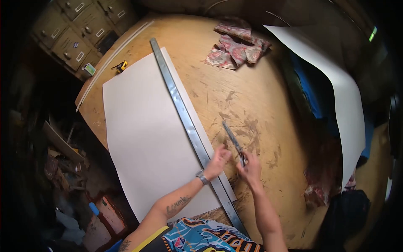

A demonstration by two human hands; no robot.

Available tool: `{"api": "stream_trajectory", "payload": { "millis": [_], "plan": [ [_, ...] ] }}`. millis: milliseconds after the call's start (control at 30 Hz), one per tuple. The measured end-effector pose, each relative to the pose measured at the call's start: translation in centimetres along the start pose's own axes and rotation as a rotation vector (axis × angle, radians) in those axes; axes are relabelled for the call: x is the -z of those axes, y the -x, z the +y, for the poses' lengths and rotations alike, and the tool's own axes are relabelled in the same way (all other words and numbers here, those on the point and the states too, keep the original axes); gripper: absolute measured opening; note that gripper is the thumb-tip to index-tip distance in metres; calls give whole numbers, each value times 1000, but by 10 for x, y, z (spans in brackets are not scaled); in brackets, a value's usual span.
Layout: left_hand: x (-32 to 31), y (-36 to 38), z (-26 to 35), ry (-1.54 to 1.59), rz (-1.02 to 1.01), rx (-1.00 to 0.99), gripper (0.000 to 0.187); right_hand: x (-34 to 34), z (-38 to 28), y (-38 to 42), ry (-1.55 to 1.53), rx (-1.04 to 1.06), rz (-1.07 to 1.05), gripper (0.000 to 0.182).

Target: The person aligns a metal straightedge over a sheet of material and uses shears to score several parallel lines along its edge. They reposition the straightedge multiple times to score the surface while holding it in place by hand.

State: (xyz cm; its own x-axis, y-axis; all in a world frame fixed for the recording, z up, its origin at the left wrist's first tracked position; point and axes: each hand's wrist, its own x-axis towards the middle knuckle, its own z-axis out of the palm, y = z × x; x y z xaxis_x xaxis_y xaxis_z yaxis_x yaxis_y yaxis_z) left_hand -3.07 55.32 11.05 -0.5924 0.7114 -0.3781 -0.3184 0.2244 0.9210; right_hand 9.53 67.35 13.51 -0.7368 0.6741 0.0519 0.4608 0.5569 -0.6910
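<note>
My right hand [250,170] is wrapped round the handles of a pair of scissors [233,138], whose long grey blades point away over the table. Just to its left is my left hand [218,161], with a watch on the wrist. Its fingers are curled in and slightly blurred; whether anything is between them cannot be made out. That hand is over the edge of a long metal straightedge [182,109]. The straightedge lies lengthwise along the right side of a large white sheet [142,117], close to the sheet's edge.
The wooden table [252,92] has dark scuff marks. Crumpled patterned fabric [239,48] lies at the far side, and a yellow tape measure [121,66] beyond the sheet. Another white sheet [344,92] curves up at right. Drawers [75,46] stand at far left.
</note>
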Motion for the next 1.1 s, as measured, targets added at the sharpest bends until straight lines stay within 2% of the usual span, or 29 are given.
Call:
{"api": "stream_trajectory", "payload": {
  "millis": [33, 100, 200, 233, 300, 333, 367, 400, 433, 500, 533, 567, 667, 700, 767, 833, 867, 933, 967, 1067, 1100],
  "plan": [
    [-16, 12, 9, 197, -94, 161, 60, 7, -18, 17, -35, 40, 2, 36],
    [-33, 17, -2, 493, -25, 206, 51, 10, -33, 49, -119, 186, -42, 33],
    [-35, 21, 9, 700, 138, 242, 46, 18, -45, 102, -87, 302, 314, 35],
    [-33, 22, 17, 749, 209, 248, 47, 20, -37, 124, -155, 165, 252, 34],
    [-25, 21, 20, 865, 224, 205, 48, 27, -23, 161, -292, -111, 120, 33],
    [-23, 21, 25, 921, 229, 183, 49, 24, -21, 168, -378, -182, 71, 32],
    [-28, 27, 30, 870, 257, 198, 54, 19, -24, 175, -465, -257, 24, 32],
    [-33, 33, 27, 785, 139, 212, 54, 15, -27, 179, -550, -330, -17, 31],
    [-40, 42, 20, 703, 22, 219, 54, 14, -32, 171, -533, -163, 29, 29],
    [-55, 64, 22, 451, -141, 257, 50, 17, -30, 163, -589, -265, -5, 26],
    [-67, 74, 23, 399, -102, 198, 48, 16, -27, 161, -619, -316, -23, 26],
    [-69, 79, 30, 300, -98, 148, 47, 11, -17, 166, -568, -263, 53, 22],
    [-65, 86, 39, 92, -164, 103, 41, 47, -28, 161, -405, -347, -141, 20],
    [-62, 88, 39, 37, -197, 105, 39, 49, -22, 164, -557, -339, -113, 23],
    [-49, 90, 41, 86, -399, 236, 37, 51, -5, 169, -864, -315, -62, 29],
    [-42, 89, 40, 139, -551, 327, 34, 74, -4, 155, -946, -324, 36, 41],
    [-42, 92, 41, 198, -566, 305, 33, 82, -7, 151, -983, -336, 86, 47],
    [-47, 94, 48, 313, -600, 248, 31, 72, -11, 145, -1418, -299, 307, 54],
    [-53, 100, 49, 485, -530, 307, 31, 67, -16, 144, -1631, -278, 424, 61],
    [-58, 100, 52, 545, -582, 359, 34, 52, -69, 128, -1476, -27, 681, 74],
    [-66, 97, 38, 544, -608, 345, 37, 39, -51, 139, -1379, -152, 477, 70]
  ]
}}
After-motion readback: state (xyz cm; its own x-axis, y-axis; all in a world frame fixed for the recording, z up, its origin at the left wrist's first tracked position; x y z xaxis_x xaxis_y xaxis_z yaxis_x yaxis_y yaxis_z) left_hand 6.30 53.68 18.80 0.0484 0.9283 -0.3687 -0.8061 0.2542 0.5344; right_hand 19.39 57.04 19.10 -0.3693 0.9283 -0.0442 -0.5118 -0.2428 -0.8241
